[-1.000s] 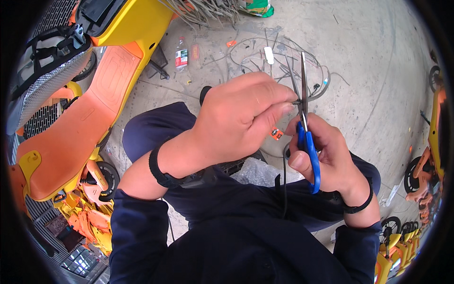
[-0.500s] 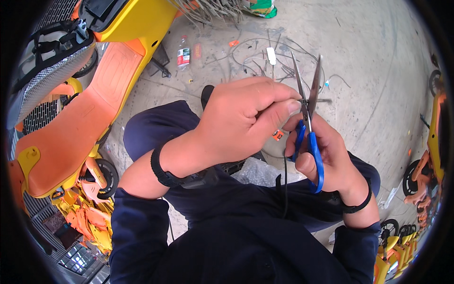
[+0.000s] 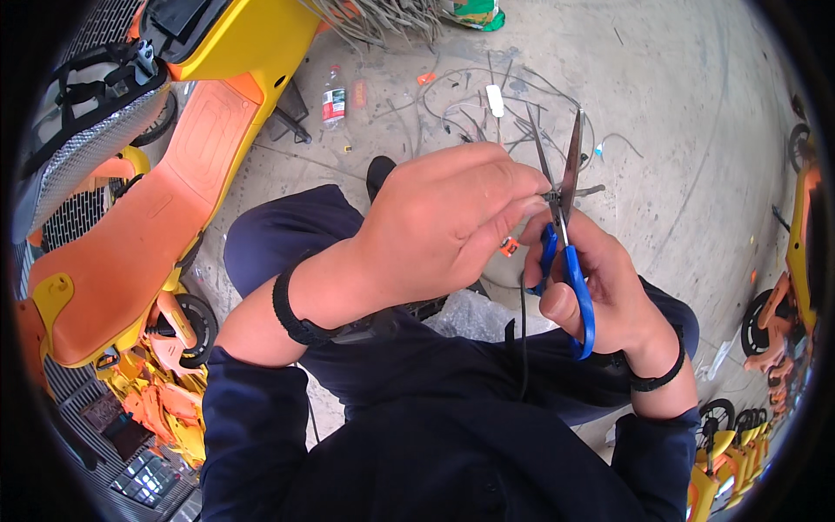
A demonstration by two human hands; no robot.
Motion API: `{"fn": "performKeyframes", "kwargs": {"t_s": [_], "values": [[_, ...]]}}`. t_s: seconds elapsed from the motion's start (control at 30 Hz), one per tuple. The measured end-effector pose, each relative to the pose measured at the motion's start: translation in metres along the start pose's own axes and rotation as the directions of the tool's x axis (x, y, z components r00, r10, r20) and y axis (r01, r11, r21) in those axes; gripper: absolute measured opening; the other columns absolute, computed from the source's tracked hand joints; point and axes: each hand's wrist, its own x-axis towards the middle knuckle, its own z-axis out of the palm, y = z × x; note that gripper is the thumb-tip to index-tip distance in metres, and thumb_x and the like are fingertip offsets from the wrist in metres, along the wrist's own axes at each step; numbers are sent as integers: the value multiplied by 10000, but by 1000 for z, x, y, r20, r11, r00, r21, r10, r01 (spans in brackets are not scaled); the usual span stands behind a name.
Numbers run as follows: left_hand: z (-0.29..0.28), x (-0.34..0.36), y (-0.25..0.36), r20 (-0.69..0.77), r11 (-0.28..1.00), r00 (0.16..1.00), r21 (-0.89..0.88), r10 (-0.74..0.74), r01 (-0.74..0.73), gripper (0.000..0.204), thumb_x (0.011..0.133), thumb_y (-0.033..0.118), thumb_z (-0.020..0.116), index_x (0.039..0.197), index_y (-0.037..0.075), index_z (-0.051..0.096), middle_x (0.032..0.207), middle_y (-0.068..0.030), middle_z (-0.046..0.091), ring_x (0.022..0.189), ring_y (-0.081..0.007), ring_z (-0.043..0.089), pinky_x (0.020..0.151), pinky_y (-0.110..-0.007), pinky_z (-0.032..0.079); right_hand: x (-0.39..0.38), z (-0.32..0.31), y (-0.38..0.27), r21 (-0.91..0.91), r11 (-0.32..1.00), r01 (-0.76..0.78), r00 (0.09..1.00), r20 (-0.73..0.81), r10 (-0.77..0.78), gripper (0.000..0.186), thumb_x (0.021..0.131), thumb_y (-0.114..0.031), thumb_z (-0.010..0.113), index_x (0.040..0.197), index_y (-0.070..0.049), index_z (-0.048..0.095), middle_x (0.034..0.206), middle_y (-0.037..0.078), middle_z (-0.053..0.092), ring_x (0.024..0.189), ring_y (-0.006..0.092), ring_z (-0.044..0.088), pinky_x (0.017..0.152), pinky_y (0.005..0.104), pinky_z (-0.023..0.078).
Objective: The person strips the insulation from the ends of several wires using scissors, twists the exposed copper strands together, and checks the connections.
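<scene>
My right hand (image 3: 609,283) is closed round a pair of scissors (image 3: 578,300) with blue handles, fingers and thumb in the loops. The blades point away from me and stand a little apart. My left hand (image 3: 461,217) pinches a thin dark cable (image 3: 591,190) close to the pivot. The cable crosses at the blades, and its short end sticks out on their right side. A small orange connector (image 3: 509,246) shows just below my left fingertips. A black cable (image 3: 524,339) hangs down over my lap. How the cable runs inside my left fingers is hidden.
Cable offcuts and a white tag (image 3: 495,100) lie on the concrete floor ahead. A clear bottle (image 3: 334,103) stands farther left. An orange and yellow scooter body (image 3: 165,200) fills the left side; more such vehicles line the right edge. Clear plastic wrap (image 3: 478,315) lies between my legs.
Both hands and the scissors have shifted very slightly left. The blades stay apart, and the grip of both hands looks the same.
</scene>
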Motion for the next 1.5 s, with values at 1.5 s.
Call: {"fn": "performKeyframes", "kwargs": {"t_s": [1.5], "values": [[-7, 0, 3, 12, 994, 996, -71, -85, 86, 87, 859, 58, 622, 929, 11, 644, 732, -100, 632, 606, -221, 601, 539, -282, 451, -4, 5, 1, -153, 986, 59, 997, -33, -64, 497, 758, -412, 777, 935, -11, 543, 580, -15, 501, 529, 51, 443, 482, 210, 357]]}}
